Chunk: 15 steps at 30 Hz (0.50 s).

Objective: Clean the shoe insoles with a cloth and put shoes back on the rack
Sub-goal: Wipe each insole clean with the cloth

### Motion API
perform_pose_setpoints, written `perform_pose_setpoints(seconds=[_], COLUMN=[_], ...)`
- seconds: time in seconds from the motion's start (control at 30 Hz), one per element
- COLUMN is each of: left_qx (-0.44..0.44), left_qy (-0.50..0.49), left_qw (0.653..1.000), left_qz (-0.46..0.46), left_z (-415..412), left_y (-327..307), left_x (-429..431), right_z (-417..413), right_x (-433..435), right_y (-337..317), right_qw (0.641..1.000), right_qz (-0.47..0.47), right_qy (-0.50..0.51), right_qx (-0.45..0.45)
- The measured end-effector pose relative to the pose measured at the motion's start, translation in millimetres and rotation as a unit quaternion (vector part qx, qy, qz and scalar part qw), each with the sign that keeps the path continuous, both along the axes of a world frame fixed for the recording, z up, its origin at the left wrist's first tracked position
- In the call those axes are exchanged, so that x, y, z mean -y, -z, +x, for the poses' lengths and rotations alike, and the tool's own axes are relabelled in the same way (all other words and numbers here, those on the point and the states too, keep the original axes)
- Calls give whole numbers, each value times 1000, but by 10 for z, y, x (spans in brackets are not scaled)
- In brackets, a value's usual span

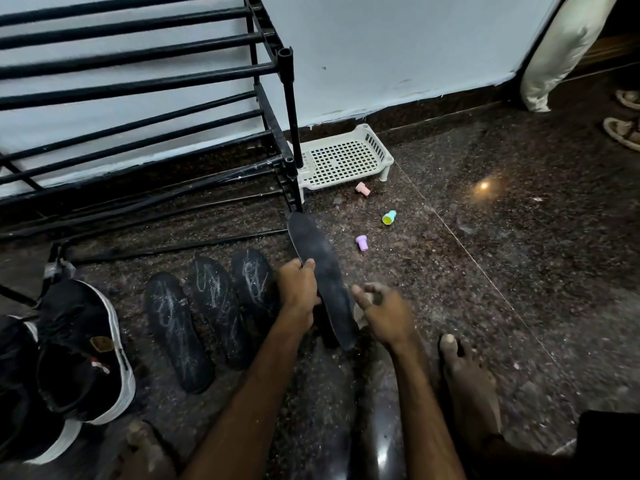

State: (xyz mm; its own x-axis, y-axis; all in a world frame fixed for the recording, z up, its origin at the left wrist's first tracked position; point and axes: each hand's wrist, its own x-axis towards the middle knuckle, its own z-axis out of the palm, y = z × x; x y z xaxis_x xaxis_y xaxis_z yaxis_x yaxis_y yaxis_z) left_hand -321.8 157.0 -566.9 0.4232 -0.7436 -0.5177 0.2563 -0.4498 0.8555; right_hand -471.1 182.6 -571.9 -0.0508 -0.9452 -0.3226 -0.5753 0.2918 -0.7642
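My left hand (299, 289) grips a long dark insole (322, 265) by its edge, holding it tilted above the floor with its tip near the rack's foot. My right hand (384, 313) hovers beside the insole's lower end. Its fingers are curled around a pale cloth (359, 317), of which only a small bit shows. Three more dark insoles lie side by side on the floor (176, 330) (216, 306) (254, 282), each streaked with white marks. Black shoes with white soles (83, 351) stand at the left. The black metal shoe rack (138, 98) stands against the wall with bare shelves.
A white perforated plastic tray (346, 157) sits by the rack's right leg. Small pink (363, 188), cyan-yellow (389, 217) and purple (361, 242) pieces lie on the dark stone floor. My bare feet (467, 386) (145, 445) rest on the floor. Sandals (623, 131) lie far right.
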Motion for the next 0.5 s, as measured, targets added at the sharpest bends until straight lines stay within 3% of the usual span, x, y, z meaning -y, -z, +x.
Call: perform_pose_setpoints(seconds=[0.1,0.3,0.4,0.5], left_qx=[-104,-147,-88,-8], left_qy=[41,96,106,25], left_qw=[993,984,988,995], left_qz=[43,41,76,93], left_z=[-69,-41,-8,115], left_y=[122,340,489,587], left_x=[31,52,78,71], right_z=[-22,-182,-174,-126], right_x=[156,324,405,511], right_y=[84,398,419,467], right_qw=[999,991,997,994], right_qz=[31,25,-17,2], right_qy=[-15,87,79,64], right_qx=[-13,101,-5,-92])
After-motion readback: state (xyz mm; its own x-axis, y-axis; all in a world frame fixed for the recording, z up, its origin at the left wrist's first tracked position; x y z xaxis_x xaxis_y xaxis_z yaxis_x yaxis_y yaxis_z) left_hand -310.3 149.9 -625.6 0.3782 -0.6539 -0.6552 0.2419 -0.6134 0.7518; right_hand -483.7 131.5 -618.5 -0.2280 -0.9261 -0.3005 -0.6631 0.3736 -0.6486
